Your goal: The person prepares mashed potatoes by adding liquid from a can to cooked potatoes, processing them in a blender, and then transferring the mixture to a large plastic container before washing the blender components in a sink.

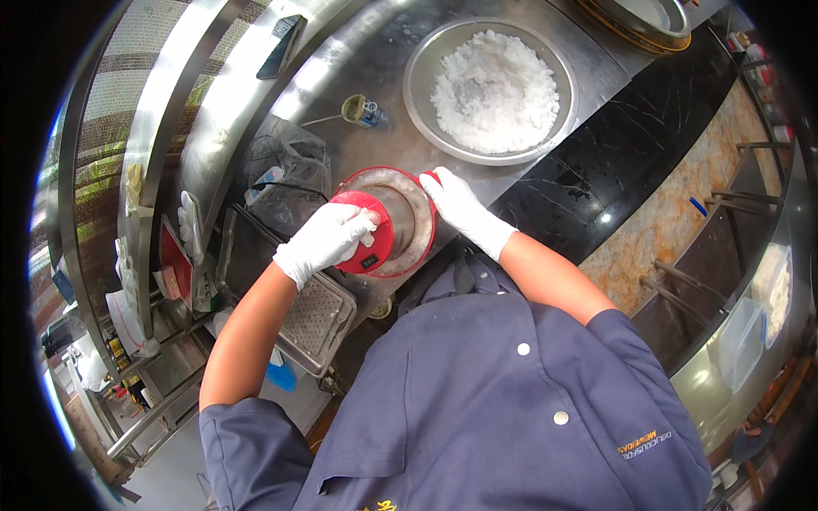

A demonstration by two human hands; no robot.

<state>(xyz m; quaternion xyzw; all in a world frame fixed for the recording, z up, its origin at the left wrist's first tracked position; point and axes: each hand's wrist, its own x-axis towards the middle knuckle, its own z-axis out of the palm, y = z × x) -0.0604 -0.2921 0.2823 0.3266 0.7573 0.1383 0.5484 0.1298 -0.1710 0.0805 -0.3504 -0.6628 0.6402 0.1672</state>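
Observation:
A steel cylinder topped by a round red lid stands within a wide red-rimmed ring or bowl, whose surface is dusted with white powder. My left hand, in a white glove, grips the lid with fingers curled at its middle; any knob under them is hidden. On the far right side of the red rim, my gloved right hand has hold of the edge. Beyond both hands, a large steel bowl holds clumpy white powder.
A small open can with a thin stick and a crumpled clear plastic bag lie left of the bowl. A perforated metal tray sits below my left forearm. Black stone counter extends rightward; a phone leans at upper left.

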